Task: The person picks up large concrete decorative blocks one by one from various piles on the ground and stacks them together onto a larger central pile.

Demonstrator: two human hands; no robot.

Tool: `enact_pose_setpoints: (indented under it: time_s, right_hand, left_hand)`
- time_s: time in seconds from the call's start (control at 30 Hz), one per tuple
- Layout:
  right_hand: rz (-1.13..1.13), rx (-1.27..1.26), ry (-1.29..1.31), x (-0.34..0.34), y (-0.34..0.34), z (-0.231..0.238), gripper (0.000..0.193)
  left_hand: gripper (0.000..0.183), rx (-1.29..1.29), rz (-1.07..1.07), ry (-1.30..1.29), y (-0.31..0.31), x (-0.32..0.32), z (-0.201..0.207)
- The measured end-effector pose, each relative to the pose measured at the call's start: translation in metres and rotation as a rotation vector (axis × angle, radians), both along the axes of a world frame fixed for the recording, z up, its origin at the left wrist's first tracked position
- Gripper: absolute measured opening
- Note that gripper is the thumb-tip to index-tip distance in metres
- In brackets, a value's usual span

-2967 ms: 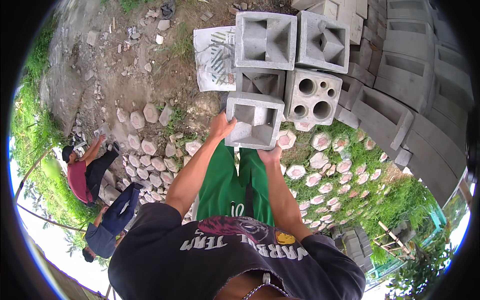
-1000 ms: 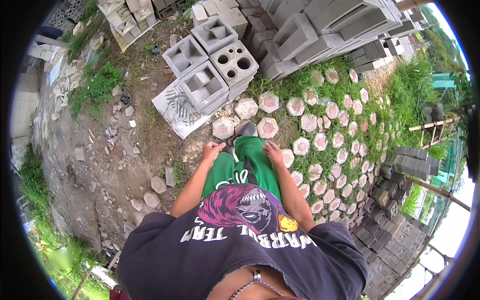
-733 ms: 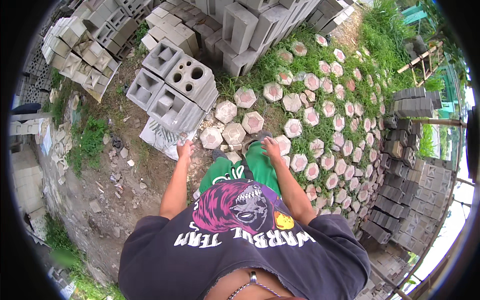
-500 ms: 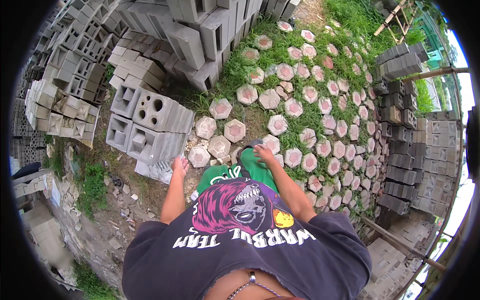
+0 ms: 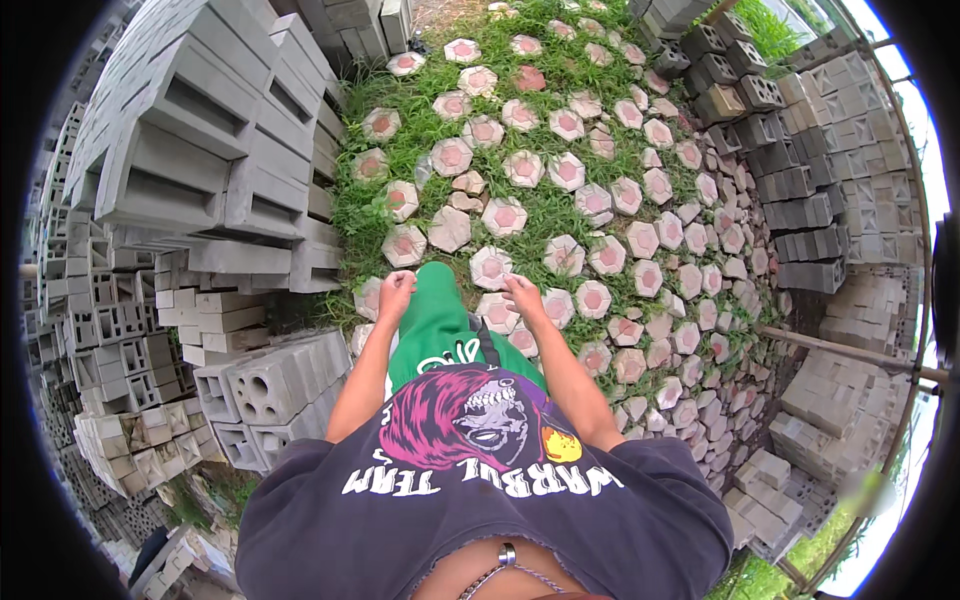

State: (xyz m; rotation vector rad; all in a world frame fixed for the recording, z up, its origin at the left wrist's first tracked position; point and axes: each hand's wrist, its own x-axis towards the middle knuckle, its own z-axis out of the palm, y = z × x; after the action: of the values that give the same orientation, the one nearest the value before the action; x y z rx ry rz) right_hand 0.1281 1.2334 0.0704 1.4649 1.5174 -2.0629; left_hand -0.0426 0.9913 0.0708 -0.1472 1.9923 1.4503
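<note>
Both hands hang empty at the person's sides: the left hand [image 5: 396, 291] is loosely curled with its fingers drawn in toward the palm, holding nothing, and the right hand [image 5: 524, 296] hangs with its fingers loosely bent, also holding nothing. Between them shows one leg in green trousers [image 5: 437, 320], stepping forward onto the paving.

At the far left, stacks of grey concrete blocks [image 5: 190, 150] rise high – large hollow ones on top, smaller ones piled lower down. Just below and to the left of the left hand lie the pierced blocks [image 5: 275, 375] (one with round holes in its face), close beside the left forearm but not touching it. They are the things nearest the left hand.

Straight ahead runs a path of hexagonal paving stones [image 5: 505, 216], pale with pinkish centres, set in grass [image 5: 560, 205]; the right hand hangs over these stones. The path widens toward the right, where the stones lie closer together with less grass between.

At the right rim stand more piles of grey blocks [image 5: 800, 215] – darker hollow ones above, lighter flat ones [image 5: 835, 395] lower down – with a thin pole [image 5: 850, 352] slanting across in front of them.
</note>
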Motion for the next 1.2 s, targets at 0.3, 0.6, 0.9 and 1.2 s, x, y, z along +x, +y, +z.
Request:
enact_pose_setpoints:
  time_s: [0.3, 0.6, 0.9, 1.2]
  right_hand:
    - [-0.523, -0.085, -0.092, -0.032, 0.138, -0.015, 0.052]
    - [-0.697, -0.008, -0.027, -0.137, 0.257, 0.021, 0.047]
    - [-0.857, -0.001, 0.062, -0.160, 0.364, 0.030, 0.046]
    - [-0.874, 0.140, 0.185, -0.145, 0.601, 0.019, 0.052]
  left_hand:
    - [0.023, -0.013, -0.217, -0.066, 0.211, -0.145, -0.059]
    - [0.026, -0.076, -0.722, 0.113, 0.449, -0.242, 0.004]
    - [0.038, 0.023, -0.910, 0.040, 0.604, -0.240, 0.015]
    - [0.040, 0.009, -1.013, 0.064, 0.801, -0.217, 0.039]
